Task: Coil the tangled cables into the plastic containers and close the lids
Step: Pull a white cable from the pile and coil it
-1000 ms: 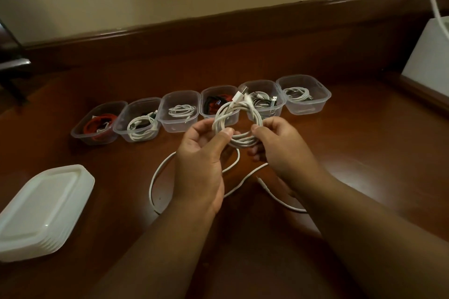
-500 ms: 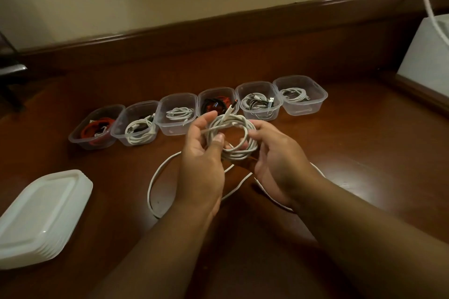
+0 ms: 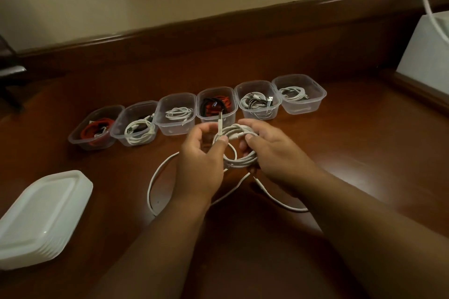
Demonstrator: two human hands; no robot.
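Head view: left hand point(image 3: 199, 165) pinches white cable coil point(image 3: 239, 148), right hand point(image 3: 272, 153) grips its 3 o'clock edge. Loose tail point(image 3: 155, 182) trails toward 7 o'clock, nearer left hand; containers point(image 3: 176, 126) at 12.

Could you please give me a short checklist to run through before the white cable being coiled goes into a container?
1. Both hands grip the white cable coil, left hand and right hand: ok.
2. Whole cable coiled: not ok; loose cable length lies on the brown wooden table.
3. Empty clear plastic container free: not ok; all six containers hold cables.
4. Stack of white lids within reach: ok.
5. Cable untangled: cannot tell.
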